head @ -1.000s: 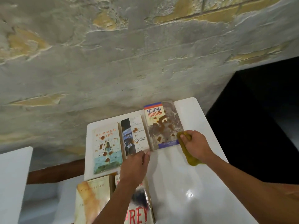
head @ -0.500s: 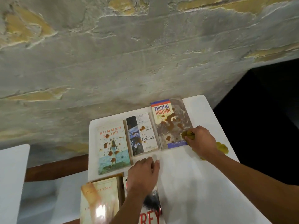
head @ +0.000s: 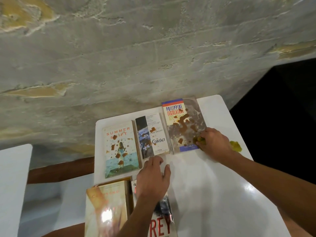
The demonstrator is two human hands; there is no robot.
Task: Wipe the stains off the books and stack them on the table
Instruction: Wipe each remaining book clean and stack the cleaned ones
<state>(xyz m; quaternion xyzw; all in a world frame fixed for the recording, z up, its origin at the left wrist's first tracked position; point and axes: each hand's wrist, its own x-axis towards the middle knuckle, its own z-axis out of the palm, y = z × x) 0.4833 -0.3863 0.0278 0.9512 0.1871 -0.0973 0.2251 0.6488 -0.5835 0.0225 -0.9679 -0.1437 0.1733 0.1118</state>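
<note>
Right hand gripping yellow cloth on stained book; left hand loosely curled over table, holding nothing.

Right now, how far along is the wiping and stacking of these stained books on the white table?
Nothing looks done: no book is stacked, and brown stains still cover the Summer Swift book, the Contact paperback and the Philippine Legislature book. In hand: the right hand presses a yellow cloth onto that last book's lower corner, while the left hand rests below the Contact paperback. Left: wiping all five, then stacking.
</note>
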